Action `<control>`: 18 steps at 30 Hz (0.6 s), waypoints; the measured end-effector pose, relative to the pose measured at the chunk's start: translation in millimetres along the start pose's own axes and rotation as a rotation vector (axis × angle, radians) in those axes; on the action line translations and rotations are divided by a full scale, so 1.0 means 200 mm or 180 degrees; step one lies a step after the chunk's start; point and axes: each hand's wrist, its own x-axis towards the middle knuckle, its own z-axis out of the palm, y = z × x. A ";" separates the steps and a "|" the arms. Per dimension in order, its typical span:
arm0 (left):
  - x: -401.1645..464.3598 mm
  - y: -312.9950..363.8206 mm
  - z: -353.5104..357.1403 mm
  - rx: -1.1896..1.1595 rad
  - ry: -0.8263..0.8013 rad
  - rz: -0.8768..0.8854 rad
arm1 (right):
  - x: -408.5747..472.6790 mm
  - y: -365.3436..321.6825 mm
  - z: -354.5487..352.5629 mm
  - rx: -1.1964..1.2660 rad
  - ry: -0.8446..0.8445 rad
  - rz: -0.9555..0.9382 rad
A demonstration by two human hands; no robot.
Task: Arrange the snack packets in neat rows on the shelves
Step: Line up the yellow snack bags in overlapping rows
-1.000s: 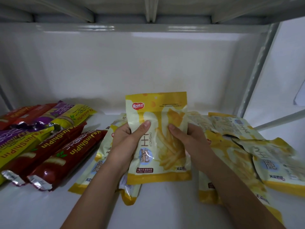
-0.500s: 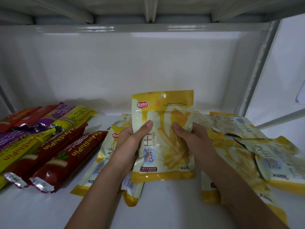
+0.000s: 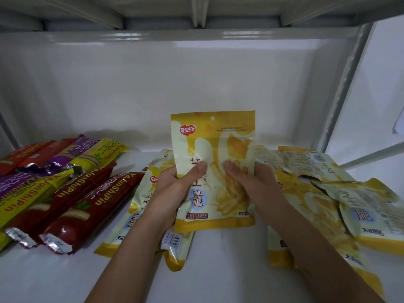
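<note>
White shelf (image 3: 218,270): both hands grip upright yellow packet (image 3: 218,145)

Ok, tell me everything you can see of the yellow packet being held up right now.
The yellow snack packet is a flat glossy pouch, yellow and cream, printed with fries, a red heart logo and Chinese lettering, with a hang hole at its top. It stands upright, front toward the camera, above the white shelf. The left hand and right hand grip its sides, thumbs on the front.
</note>
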 end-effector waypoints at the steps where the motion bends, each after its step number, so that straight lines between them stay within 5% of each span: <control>1: 0.00 0.00 0.00 -0.0002 -0.0064 -0.0024 | 0.00 0.00 0.00 0.0016 0.0047 -0.0005; 12: 0.00 0.00 -0.01 -0.0022 0.0137 0.0032 | -0.01 -0.02 0.02 -0.0010 -0.0365 0.0185; 18: -0.01 0.01 0.00 0.0048 -0.0118 -0.0097 | -0.02 -0.02 0.01 0.0039 -0.0003 0.0152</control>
